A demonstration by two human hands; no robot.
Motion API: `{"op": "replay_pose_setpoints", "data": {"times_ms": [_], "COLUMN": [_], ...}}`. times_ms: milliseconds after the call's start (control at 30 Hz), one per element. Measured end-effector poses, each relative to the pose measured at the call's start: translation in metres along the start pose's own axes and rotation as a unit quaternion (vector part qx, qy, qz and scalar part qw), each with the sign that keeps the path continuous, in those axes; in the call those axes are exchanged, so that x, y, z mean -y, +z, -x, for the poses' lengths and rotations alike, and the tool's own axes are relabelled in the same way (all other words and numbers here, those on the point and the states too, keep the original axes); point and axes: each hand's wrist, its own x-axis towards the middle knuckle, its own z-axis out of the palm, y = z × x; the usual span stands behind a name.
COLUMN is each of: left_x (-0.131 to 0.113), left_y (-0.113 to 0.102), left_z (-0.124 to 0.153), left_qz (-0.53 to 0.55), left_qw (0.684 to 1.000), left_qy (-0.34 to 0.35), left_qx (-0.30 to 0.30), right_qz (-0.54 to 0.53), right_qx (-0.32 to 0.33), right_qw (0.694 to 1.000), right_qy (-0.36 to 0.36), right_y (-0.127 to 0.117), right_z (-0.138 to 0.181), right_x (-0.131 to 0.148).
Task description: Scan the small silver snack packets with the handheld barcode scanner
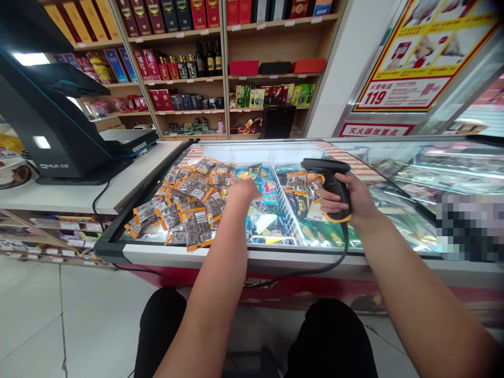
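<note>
My right hand [352, 197] is wrapped round the grip of a black barcode scanner [334, 184] with yellow trim, above the freezer's glass top. The scanner's head points left, and a black cable [315, 271] hangs from its grip. At the right edge of a pile of small orange-edged packets [192, 186] is my left hand [244, 190]. Its fingers are mostly hidden behind the back of the hand, so whether it holds a packet does not show. A few similar packets [296, 181] lie on the glass just left of the scanner.
The chest freezer [157, 253] holds colourful bags under its glass, split by a white wire divider [285, 202]. To the left, a counter [82, 198] carries a dark checkout machine [71, 131]. Shelves [177, 81] of boxes and bottles line the back. A blurred patch covers the right edge.
</note>
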Motion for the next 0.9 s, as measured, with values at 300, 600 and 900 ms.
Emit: {"op": "replay_pose_setpoints", "data": {"times_ms": [300, 600, 900], "left_x": [-0.003, -0.017, -0.020], "left_y": [0.012, 0.024, 0.033], "left_z": [-0.008, -0.026, -0.037], "left_qz": [-0.042, 0.310, 0.346], "left_qw": [0.993, 0.937, 0.921], "left_qy": [0.016, 0.013, 0.027], "left_qx": [-0.110, -0.159, -0.177], "right_qz": [0.020, 0.052, 0.075], "right_qx": [0.002, 0.033, 0.040], "right_qw": [1.000, 0.997, 0.993], "right_qy": [0.007, 0.044, 0.075], "right_y": [-0.004, -0.004, -0.003], "right_z": [-0.001, -0.002, -0.006], "right_x": [-0.001, -0.006, -0.011]}}
